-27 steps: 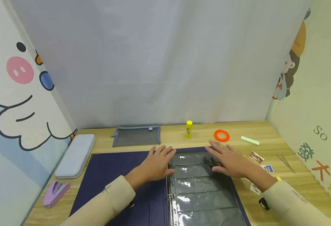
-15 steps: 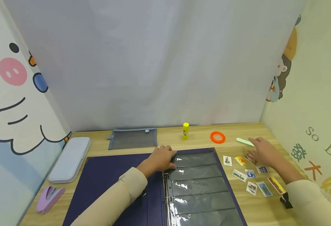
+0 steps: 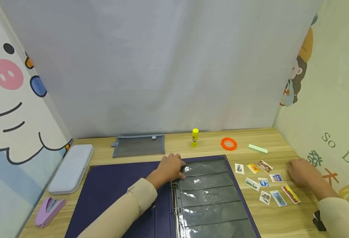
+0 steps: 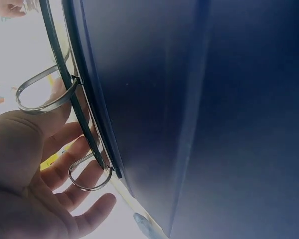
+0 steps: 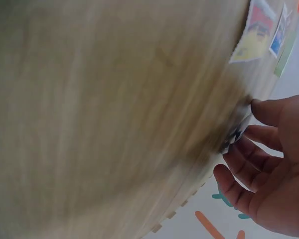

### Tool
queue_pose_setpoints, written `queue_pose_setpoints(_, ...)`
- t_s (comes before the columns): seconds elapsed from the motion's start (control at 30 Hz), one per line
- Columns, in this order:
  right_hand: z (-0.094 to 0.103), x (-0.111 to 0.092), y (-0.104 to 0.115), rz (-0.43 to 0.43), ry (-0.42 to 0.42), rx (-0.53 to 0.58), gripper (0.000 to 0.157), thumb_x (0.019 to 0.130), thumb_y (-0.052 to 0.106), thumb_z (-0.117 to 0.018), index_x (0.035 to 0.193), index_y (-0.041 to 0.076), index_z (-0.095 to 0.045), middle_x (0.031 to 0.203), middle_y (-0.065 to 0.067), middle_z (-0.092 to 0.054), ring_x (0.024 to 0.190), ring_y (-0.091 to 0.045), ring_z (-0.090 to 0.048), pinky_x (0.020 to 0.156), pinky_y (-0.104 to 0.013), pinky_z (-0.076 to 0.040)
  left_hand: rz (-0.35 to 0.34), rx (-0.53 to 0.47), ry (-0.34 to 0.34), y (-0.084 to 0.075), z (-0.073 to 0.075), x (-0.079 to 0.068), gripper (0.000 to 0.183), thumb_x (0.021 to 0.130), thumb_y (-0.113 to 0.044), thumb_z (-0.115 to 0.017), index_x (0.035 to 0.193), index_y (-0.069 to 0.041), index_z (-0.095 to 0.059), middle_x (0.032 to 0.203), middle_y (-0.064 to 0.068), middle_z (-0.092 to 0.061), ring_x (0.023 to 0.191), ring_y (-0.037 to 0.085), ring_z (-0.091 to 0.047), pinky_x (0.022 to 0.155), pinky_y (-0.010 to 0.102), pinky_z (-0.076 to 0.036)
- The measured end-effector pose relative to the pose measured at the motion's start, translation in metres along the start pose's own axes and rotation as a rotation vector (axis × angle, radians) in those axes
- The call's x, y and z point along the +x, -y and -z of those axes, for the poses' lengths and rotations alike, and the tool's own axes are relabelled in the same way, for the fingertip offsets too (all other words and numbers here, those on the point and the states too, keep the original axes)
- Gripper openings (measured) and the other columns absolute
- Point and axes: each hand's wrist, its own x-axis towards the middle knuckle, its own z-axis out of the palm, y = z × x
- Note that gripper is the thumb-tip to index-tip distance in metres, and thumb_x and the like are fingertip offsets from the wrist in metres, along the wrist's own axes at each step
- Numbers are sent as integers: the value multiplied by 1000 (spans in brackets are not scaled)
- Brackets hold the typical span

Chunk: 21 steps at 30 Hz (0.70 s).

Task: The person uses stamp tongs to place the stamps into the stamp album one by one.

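A dark blue ring binder (image 3: 117, 191) lies spread flat on the table, with a dark page of clear pocket strips (image 3: 211, 195) on its right side. My left hand (image 3: 170, 168) rests at the page's upper left corner, fingers slightly bent beside the metal rings (image 4: 45, 102). Over at the table's right side, my right hand (image 3: 303, 172) pinches the metal tweezers (image 5: 235, 135) low against the wood; in the head view it hides most of them. Several small stamps (image 3: 264, 182) lie loose between the binder and that hand.
Along the back are a mesh pouch (image 3: 140, 146), a yellow glue stick (image 3: 195, 138), an orange tape ring (image 3: 229, 143) and a pale green strip (image 3: 258, 148). On the left are a white case (image 3: 71, 168) and a purple holder (image 3: 50, 211). Walls bound both sides.
My right hand has left the pocket page, passed over the stamps and reached the tweezers further right. My left hand has settled on the page's upper left corner. The view has shifted slightly.
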Motion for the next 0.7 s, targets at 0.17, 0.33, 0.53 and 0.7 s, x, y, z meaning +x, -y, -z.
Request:
queue_pose_setpoints(0.17, 1, -3, 0, 10, -15, -19, 33, 90, 7, -48, 114, -16, -54, 104, -38, -60, 96, -55, -57, 82, -60, -46, 6, 1, -11, -4, 0, 0, 59, 77, -50, -72, 130, -26, -60, 127, 0, -58, 113, 23, -53, 94, 46, -44)
queue_pose_setpoints(0.33, 2, -4, 4, 35, -31, -33, 27, 86, 0, -52, 107, -15, -58, 87, -29, -64, 77, -42, -62, 71, -53, -50, 3, -28, -38, -6, -2, 2, 54, 75, -47, -75, 124, -26, -64, 120, 0, -61, 109, 23, -55, 93, 47, -44)
queue_pose_setpoints(0.53, 5, 4, 11, 18, -6, 134, 24, 96, 10, -45, 94, -7, -62, 79, -19, -62, 69, -30, -58, 63, -44, -47, 52, -120, 18, -7, -1, 8, 51, 73, -42, -80, 116, -21, -64, 118, 3, -59, 111, 25, -51, 95, 50, -39)
queue_pose_setpoints(0.7, 9, 13, 27, 123, -3, 254, 26, 97, 8, -45, 111, -7, -59, 102, -27, -66, 86, -37, -64, 70, -46, -50, 106, -178, 105, -5, 4, 13, 48, 73, -37, -81, 113, -20, -59, 118, 4, -55, 111, 26, -44, 95, 49, -34)
